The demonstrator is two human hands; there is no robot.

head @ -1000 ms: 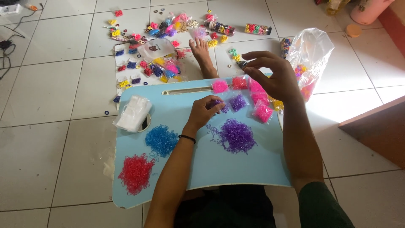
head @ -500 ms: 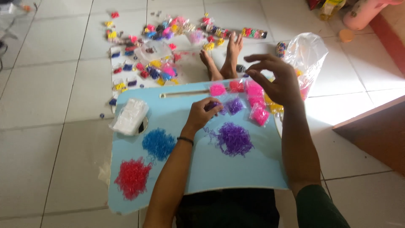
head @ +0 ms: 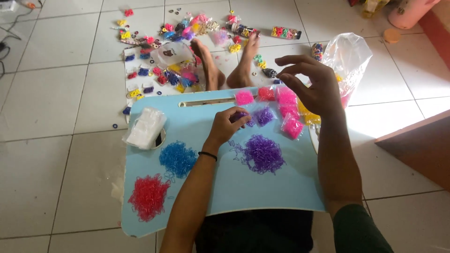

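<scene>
pinching a small purple packet of tiny rubber bands (head: 240,117) on the light blue lap tray (head: 281,187), the left hand (head: 227,126) has barely moved. the right hand (head: 311,84) has lifted up, fingers spread, holding nothing, above the pink packets (head: 286,100).

right hand (head: 315,83) lifted, fingers spread wider

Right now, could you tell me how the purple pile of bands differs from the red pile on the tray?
The purple pile lies mid-tray beside the left hand; the red pile sits at the near left corner, away from both hands. The purple pile looks denser, the red one looser. Both are loose heaps on the blue tray.
</scene>
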